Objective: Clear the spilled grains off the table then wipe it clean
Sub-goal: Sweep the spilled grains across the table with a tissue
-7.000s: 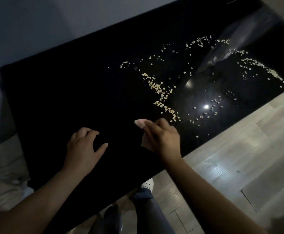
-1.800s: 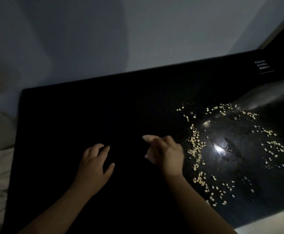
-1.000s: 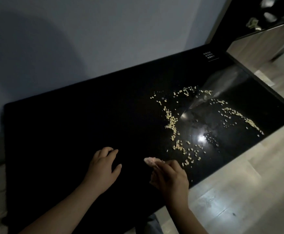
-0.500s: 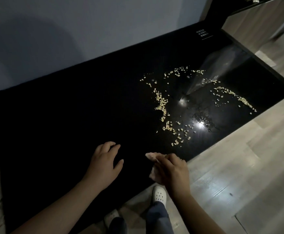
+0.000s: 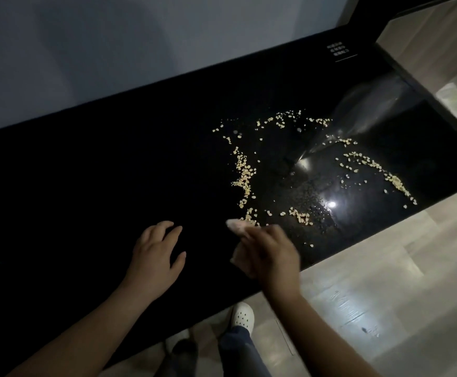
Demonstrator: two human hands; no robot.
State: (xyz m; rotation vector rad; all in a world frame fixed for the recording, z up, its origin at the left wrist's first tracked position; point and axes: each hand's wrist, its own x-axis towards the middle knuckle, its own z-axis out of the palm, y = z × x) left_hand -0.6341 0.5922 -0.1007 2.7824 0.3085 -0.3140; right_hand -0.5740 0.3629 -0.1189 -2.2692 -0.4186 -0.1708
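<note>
right hand: our right hand (image 5: 271,257) has its fingers curled round a small pale cloth (image 5: 235,225). one corner pokes out ahead of the knuckles. the hand is blurred, so we cannot tell the grip more finely.
left hand: our left hand (image 5: 156,253) rests on the black table (image 5: 86,172) with fingers a little spread and bent, holding nothing.
grains: the grains (image 5: 245,170) are scattered over the right half of the table. the nearest bits lie just beyond the cloth corner.
key relation: the grains lie ahead and to the right of our right hand. the thickest band runs away from us toward the far edge, then bends right. a second streak sits well apart, near the right front edge. our right hand is nearer, and our left rests on bare top to the left.
around: a clear plastic bag (image 5: 368,112) lies at the far right, its mouth beside some grains. there is a printed label (image 5: 337,51) in the far corner and a white shoe (image 5: 242,317) below.
in the way: nothing lies between cloth and nearest grains. we judge a loose sweep could tip grains over the close front edge onto the floor (image 5: 371,281).
progress: we judge the grains are not yet cleared.
</note>
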